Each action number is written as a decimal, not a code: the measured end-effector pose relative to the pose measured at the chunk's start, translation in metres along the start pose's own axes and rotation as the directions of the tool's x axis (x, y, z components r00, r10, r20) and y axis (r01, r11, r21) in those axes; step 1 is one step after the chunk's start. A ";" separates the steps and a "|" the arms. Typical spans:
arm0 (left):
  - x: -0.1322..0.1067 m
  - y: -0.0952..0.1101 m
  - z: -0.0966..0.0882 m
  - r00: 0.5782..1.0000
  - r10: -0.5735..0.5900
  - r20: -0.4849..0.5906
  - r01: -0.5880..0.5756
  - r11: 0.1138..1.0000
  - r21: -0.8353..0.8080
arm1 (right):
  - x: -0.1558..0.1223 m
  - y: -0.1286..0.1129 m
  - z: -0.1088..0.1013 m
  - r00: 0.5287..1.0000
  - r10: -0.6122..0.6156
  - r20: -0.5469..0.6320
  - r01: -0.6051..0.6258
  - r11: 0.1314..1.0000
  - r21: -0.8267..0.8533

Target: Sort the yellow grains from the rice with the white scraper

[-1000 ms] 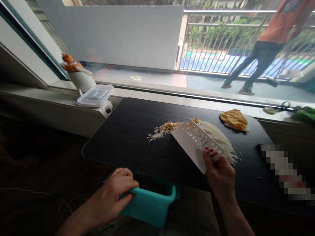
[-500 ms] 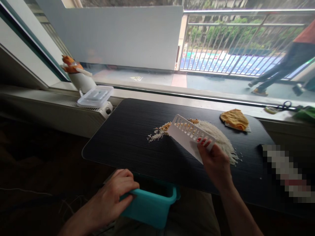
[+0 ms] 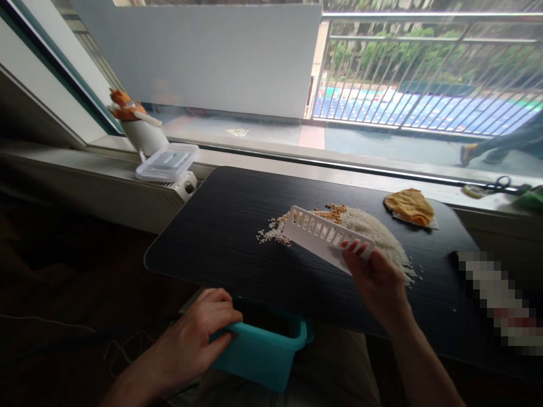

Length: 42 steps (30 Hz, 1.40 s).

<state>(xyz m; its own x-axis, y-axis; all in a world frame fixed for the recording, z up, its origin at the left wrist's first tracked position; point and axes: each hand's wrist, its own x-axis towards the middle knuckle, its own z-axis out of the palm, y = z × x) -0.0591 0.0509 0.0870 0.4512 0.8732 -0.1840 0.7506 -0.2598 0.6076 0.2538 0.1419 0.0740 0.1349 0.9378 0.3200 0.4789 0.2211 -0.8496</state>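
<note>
My right hand point(image 3: 377, 277) is closed on one end of a flat white plastic strip with a row of slots point(image 3: 316, 246). Its fingertips show through the slots. The strip is tilted over a pile of white rice point(image 3: 375, 229) and yellow corn kernels or beans point(image 3: 335, 213), too small to tell which, on the dark table. Loose grains point(image 3: 274, 232) lie past the strip's far end. My left hand point(image 3: 207, 322) grips the rim of a turquoise plastic bin point(image 3: 254, 356), held below the table's front edge. The bin's inside is dark, so its contents cannot be made out.
A folded yellow cloth point(image 3: 410, 206) lies at the back right of the black table point(image 3: 203, 226). Left on the radiator are a clear plastic lid or box point(image 3: 167, 161) and an orange-topped white container point(image 3: 146, 135). Scissors point(image 3: 500, 183) rest on the sill. Outside, a person's legs point(image 3: 504, 144) show.
The strip's slotted edge has dipped and its far end has shifted slightly left, uncovering more yellow kernels behind it. My left hand stays on the bin. The person outside has moved right.
</note>
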 end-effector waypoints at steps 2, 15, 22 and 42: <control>0.000 0.000 0.000 1.000 0.000 -0.002 0.000 1.000 0.004 | -0.006 0.000 -0.007 0.999 0.009 -0.035 -0.009 1.000 -0.017; 0.001 0.001 0.001 1.000 0.020 -0.019 -0.020 1.000 0.004 | -0.015 -0.001 -0.014 0.998 0.067 0.022 -0.068 0.996 0.059; 0.002 0.001 0.000 0.999 0.038 -0.027 -0.038 0.999 -0.004 | -0.013 -0.003 -0.013 1.000 0.017 0.014 -0.018 1.000 0.021; 0.002 0.001 -0.002 0.997 0.063 -0.036 -0.063 0.998 0.009 | -0.013 -0.005 -0.011 1.000 0.015 0.014 -0.015 1.000 -0.026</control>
<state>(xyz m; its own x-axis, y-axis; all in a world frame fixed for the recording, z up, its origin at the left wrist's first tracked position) -0.0583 0.0528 0.0892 0.4800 0.8693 -0.1179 0.7250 -0.3175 0.6112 0.2594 0.1255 0.0785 0.1299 0.9447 0.3012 0.4996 0.2000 -0.8428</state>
